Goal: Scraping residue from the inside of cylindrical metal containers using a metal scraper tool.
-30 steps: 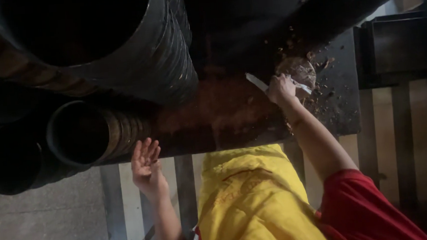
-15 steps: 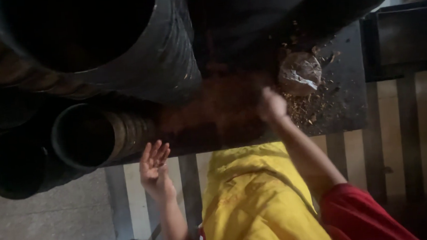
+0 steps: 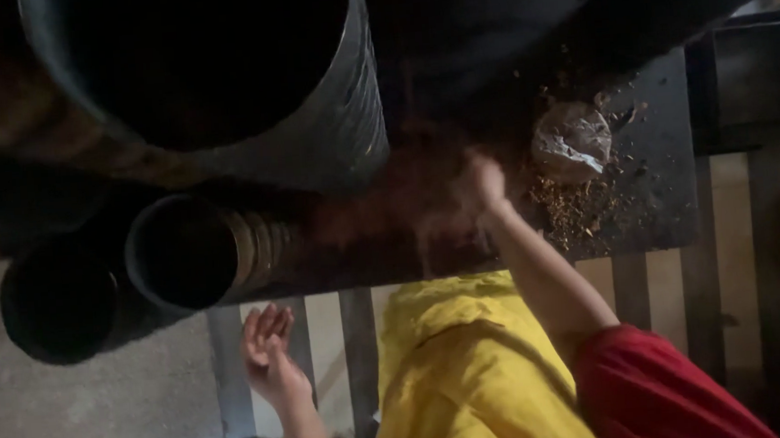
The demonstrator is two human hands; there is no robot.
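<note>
Reaching out over the dark tabletop (image 3: 663,112) with the right hand (image 3: 482,182), hovering or pressing near its middle, over a reddish-brown dusty patch (image 3: 381,215). Blurring too much there to show whether the fingers are together or apart, or closing on anything: cannot tell. Holding the left hand (image 3: 267,344) off the near edge of the tabletop, palm open, fingers apart, gripping nothing.

Lying to the right of the right hand, near but apart from it, toward the far right corner: a pale crumpled lump (image 3: 570,140). Spreading below and around it, toward the near edge: loose brown crumbs (image 3: 579,207), scattered rather than heaped.

Judging from that, looking only partly along: crumbs not yet gathered, lump not yet in either hand, dusty patch covering much of the middle.

Crowding the left side: a large dark pipe (image 3: 191,69) overhead, a smaller ribbed pipe (image 3: 184,250) at the left edge of the tabletop, another dark pipe (image 3: 52,298) beside it. Showing beneath: a striped floor (image 3: 734,243).
</note>
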